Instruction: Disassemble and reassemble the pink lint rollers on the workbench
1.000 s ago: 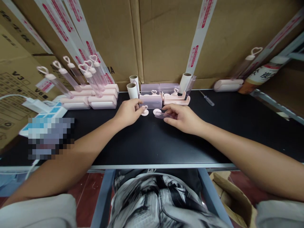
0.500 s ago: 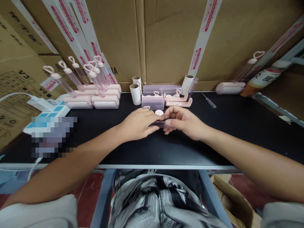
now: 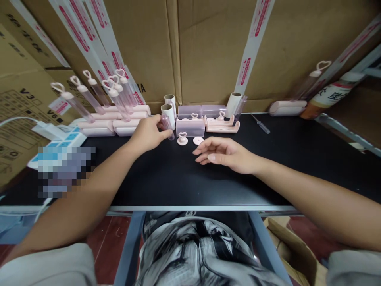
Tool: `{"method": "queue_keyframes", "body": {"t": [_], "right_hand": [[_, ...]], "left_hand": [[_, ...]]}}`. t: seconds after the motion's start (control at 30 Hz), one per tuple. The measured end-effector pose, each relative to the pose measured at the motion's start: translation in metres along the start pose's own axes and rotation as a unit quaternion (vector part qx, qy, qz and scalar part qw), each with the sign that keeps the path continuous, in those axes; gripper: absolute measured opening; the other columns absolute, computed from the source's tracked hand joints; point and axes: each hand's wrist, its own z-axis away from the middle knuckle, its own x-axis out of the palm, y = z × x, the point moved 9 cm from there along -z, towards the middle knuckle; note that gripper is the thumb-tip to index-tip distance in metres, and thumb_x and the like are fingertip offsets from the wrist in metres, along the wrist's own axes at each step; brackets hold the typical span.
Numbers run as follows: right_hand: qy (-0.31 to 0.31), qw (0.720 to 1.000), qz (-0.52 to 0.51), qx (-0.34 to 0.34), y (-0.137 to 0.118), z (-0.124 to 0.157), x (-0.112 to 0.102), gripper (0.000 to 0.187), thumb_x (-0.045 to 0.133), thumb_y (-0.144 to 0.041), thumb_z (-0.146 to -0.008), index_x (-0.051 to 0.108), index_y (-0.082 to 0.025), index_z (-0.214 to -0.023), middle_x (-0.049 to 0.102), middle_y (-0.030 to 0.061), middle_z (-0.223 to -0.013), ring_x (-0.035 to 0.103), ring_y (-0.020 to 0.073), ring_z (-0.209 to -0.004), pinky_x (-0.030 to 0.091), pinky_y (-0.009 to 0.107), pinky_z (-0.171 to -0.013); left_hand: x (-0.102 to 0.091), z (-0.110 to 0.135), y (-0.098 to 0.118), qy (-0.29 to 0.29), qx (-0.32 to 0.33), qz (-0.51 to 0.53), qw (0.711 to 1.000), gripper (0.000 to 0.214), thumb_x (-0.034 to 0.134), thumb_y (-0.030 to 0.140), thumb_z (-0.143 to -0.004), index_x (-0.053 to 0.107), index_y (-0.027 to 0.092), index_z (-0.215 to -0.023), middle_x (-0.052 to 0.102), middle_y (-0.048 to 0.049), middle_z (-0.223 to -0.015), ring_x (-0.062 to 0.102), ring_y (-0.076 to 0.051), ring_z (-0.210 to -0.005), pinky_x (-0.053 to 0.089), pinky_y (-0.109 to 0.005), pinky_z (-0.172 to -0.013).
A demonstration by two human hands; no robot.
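Between the thumb and fingers of my left hand (image 3: pixel 148 133) is a clear pinkish plastic tube (image 3: pixel 168 127), tilted in front of a white paper roll (image 3: pixel 168 111). My right hand (image 3: pixel 228 155) hovers over the black table with fingers apart and nothing in it. Just beyond its fingertips lies a pink disc (image 3: pixel 198 140). To the left of that disc sits a pink cap with a heart-shaped loop (image 3: pixel 182 139). Behind them stand a translucent purple cover (image 3: pixel 190 128) and pink bracket-like frames (image 3: pixel 223 128).
Several pink dispensers with heart-topped tubes (image 3: pixel 101 128) stand at the left, near a power strip (image 3: pixel 61 145). A small screwdriver (image 3: pixel 262 125) lies at the right, and a bottle (image 3: pixel 330 97) leans beyond another pink dispenser (image 3: pixel 287 108). Cardboard (image 3: pixel 205 51) walls the back.
My left hand has moved left and away from the right hand, carrying the clear tube. My right hand has let go and its fingers are spread. The heart-loop cap is now uncovered.
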Motion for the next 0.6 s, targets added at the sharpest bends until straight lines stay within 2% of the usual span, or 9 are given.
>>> {"method": "queue_keyframes", "body": {"t": [0.07, 0.17, 0.47, 0.6], "right_hand": [[-0.033, 0.999, 0.022, 0.003, 0.003, 0.000, 0.006, 0.040, 0.087, -0.039, -0.087, 0.069, -0.019, -0.117, 0.075, 0.0105, -0.123, 0.076, 0.0198, -0.107, 0.059, 0.040, -0.100], [-0.063, 0.997, 0.050, 0.001, 0.002, 0.001, 0.013, 0.038, 0.085, -0.037, -0.088, 0.070, -0.018, -0.116, 0.075, 0.0097, -0.120, 0.075, 0.0172, -0.105, 0.058, 0.037, -0.101], [-0.049, 0.992, 0.117, 0.004, 0.002, 0.001, 0.010, 0.037, 0.083, -0.040, -0.088, 0.071, -0.017, -0.113, 0.076, 0.0088, -0.114, 0.074, 0.0172, -0.099, 0.058, 0.038, -0.097], [-0.049, 0.988, 0.146, 0.001, 0.003, 0.001, 0.008, 0.035, 0.080, -0.040, -0.091, 0.071, -0.016, -0.115, 0.075, 0.0086, -0.112, 0.073, 0.0168, -0.097, 0.058, 0.036, -0.094]], "left_hand": [[0.004, -0.007, -0.013, 0.001, -0.011, -0.008, 1.000, 0.031, 0.083, 0.037, -0.074, 0.068, 0.017, -0.092, 0.075, -0.0053, -0.087, 0.063, -0.019, -0.073, 0.045, -0.030, -0.066], [0.009, -0.011, -0.018, 0.001, -0.009, -0.023, 1.000, 0.030, 0.084, 0.038, -0.075, 0.068, 0.018, -0.091, 0.077, -0.0065, -0.089, 0.066, -0.021, -0.076, 0.045, -0.032, -0.069], [0.011, -0.009, -0.017, 0.003, -0.014, -0.023, 1.000, 0.037, 0.087, 0.046, -0.075, 0.068, 0.021, -0.096, 0.077, -0.0039, -0.087, 0.068, -0.021, -0.078, 0.046, -0.032, -0.072], [-0.004, -0.005, -0.010, 0.035, 0.000, -0.018, 0.999, 0.053, 0.087, 0.053, -0.074, 0.067, 0.021, -0.111, 0.075, -0.0044, -0.098, 0.066, -0.021, -0.085, 0.047, -0.032, -0.077]]}}
